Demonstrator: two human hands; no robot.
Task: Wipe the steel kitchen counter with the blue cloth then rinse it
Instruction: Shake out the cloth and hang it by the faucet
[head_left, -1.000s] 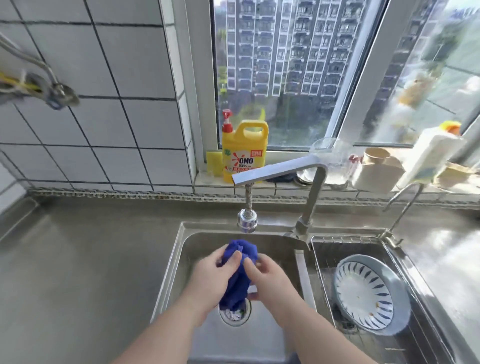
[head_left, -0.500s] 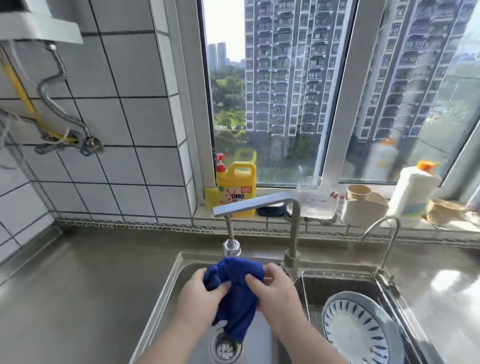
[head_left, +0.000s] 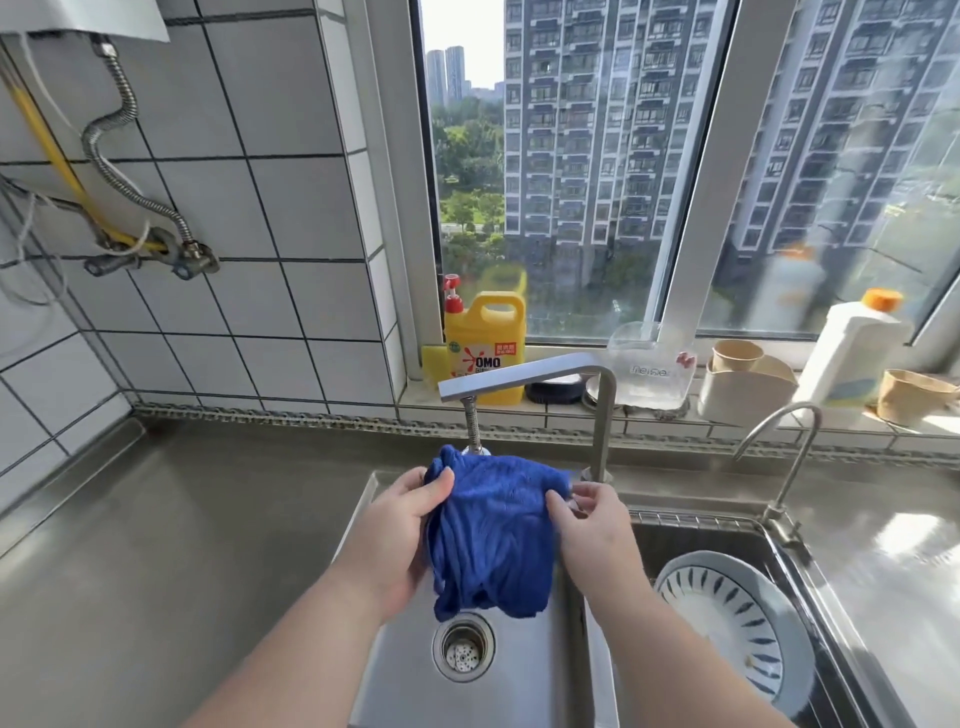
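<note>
We hold the cloth (head_left: 491, 525) over the left sink basin (head_left: 395, 670), spread between both hands just below the tap (head_left: 524, 376) nozzle. Our left hand (head_left: 397, 530) has its grip closed on the cloth's upper left corner, thumb over the front; our right hand (head_left: 592, 525) pinches the upper right edge between thumb and fingertips. The rest hangs in loose folds, its lower hem above the drain (head_left: 462, 652).

We judge it soft and limp, likely heavier and clingier if wet, though we cannot tell whether water is running. It will not slip like a hard thing, but it sags wherever we do not hold it, so the top corners are the right places to take it; bunching it in both fists would serve for wringing.

Right of the tap, the second basin holds a wire rack with a patterned plate (head_left: 727, 623) standing in it, breakable, so we should keep our right elbow clear. A smaller spout (head_left: 779, 452) rises further right. Behind the tap, on the sill, stand a yellow jug (head_left: 485, 348), a clear tub (head_left: 649, 369), a cream holder (head_left: 743, 389) and a white bottle (head_left: 852, 353). The steel surface (head_left: 182, 519) left of the tap lies bare.
</note>
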